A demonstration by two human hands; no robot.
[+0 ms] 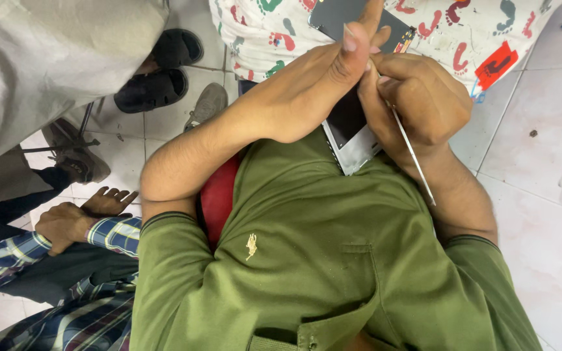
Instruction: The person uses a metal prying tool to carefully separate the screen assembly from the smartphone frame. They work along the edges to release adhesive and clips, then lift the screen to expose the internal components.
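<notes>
My left hand [313, 84] reaches in from the left and grips a flat device [349, 133] with a dark screen and a silver frame, thumb raised along its edge. My right hand [417, 97] is closed on a thin metal tool [414, 156], whose shaft slants down past my wrist. Its tip, hidden by my fingers, meets the device near my left thumb. Both hands touch each other above my green polo shirt [320, 260]. The device's upper part [333, 13] lies over a white cloth.
The white cloth [450, 32] has coloured footprint patterns. Another person in plaid sleeves [108, 231] clasps their hands at the lower left. Someone in grey clothing [40, 58] stands at the upper left, near black sandals [157, 71]. Pale floor tiles [541, 214] lie to the right.
</notes>
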